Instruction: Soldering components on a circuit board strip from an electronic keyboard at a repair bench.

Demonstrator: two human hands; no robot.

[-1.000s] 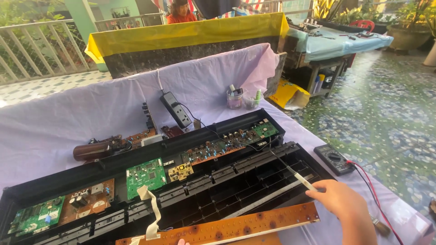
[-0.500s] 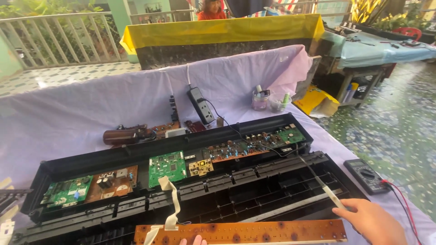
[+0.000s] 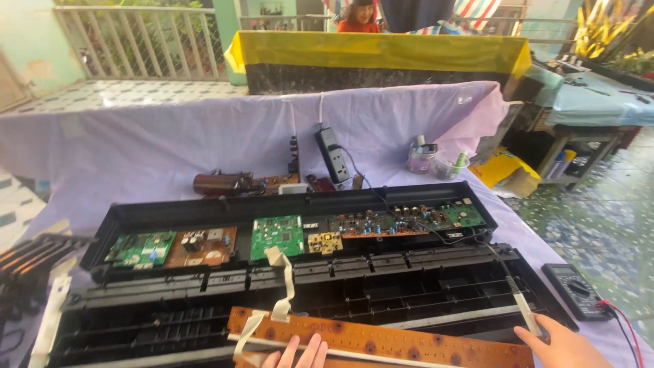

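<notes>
A long brown circuit board (image 3: 409,344) lies across the near edge of an opened black keyboard chassis (image 3: 327,272). My left hand (image 3: 294,353) shows only its fingertips, which grip the board's near edge beside a white ribbon cable (image 3: 283,289). My right hand (image 3: 560,346) is at the chassis's near right corner, pinching the lower end of a thin white strip (image 3: 521,303) that runs up along the right side. Green and brown circuit boards (image 3: 276,236) sit in the chassis's far tray.
A multimeter (image 3: 575,289) with red lead lies right of the chassis. A power strip (image 3: 332,155), small jars (image 3: 422,158) and a brown tool (image 3: 221,182) sit on the purple cloth behind. Black parts (image 3: 27,262) lie at left. A person in red (image 3: 357,17) sits far back.
The view has swung left and down. My left fingertips have come further up onto the brown board's edge. My right hand stays at the white strip's end.
</notes>
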